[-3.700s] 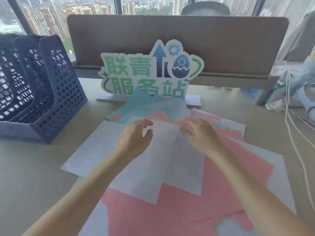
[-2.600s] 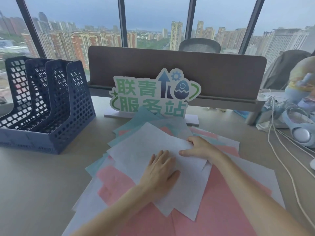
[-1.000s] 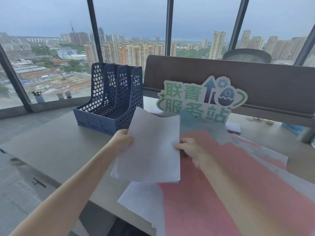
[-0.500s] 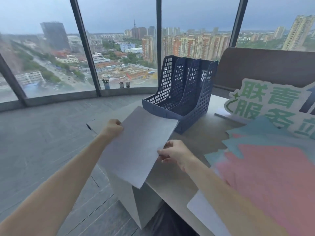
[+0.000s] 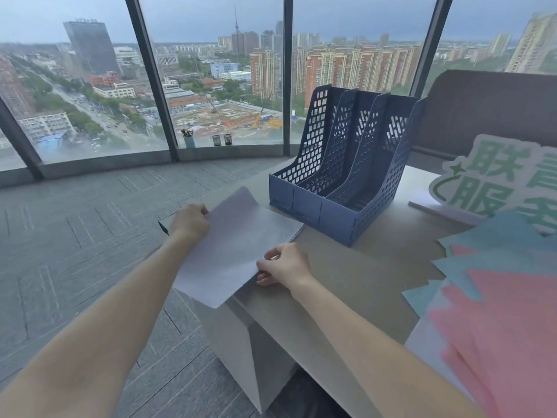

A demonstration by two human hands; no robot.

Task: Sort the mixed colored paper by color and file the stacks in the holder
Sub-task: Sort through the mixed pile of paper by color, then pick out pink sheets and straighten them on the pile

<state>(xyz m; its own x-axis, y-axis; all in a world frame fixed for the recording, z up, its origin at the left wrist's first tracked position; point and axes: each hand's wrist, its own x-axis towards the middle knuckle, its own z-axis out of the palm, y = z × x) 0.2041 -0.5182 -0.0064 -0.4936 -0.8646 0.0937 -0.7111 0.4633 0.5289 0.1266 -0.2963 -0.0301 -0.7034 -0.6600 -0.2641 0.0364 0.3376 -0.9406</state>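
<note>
1. Step in hand (my reading): white sheets [image 5: 238, 242] pulled out as one colour stack and brought to the table [image 5: 346, 285] corner, just in front of the blue holder [image 5: 340, 176]. Not filed yet.
2. Grips: left hand [image 5: 190, 221] holds the stack's far-left edge, fingers curled over it; right hand [image 5: 284, 265] pinches the near-right edge, thumb on top. Both grasping the white sheets.
3. Stack position: far part over the table w/ far edge close to the holder's front wall; near corner overhangs the table edge, above the floor.
4. Holder: three slots, all appear empty (mesh walls, can't see slot bottoms fully).
5. Next move calls for: prob. square the edges, tip the stack upright, feed into one slot. Thin paper, will flop if held by one edge only.
6. Around: pink and teal sheets [image 5: 497, 297] mixed at right, unsorted; green-lettered sign [image 5: 494, 179] behind them.
7. In the way: nothing betw. stack and holder; the low front wall needs clearing.
</note>
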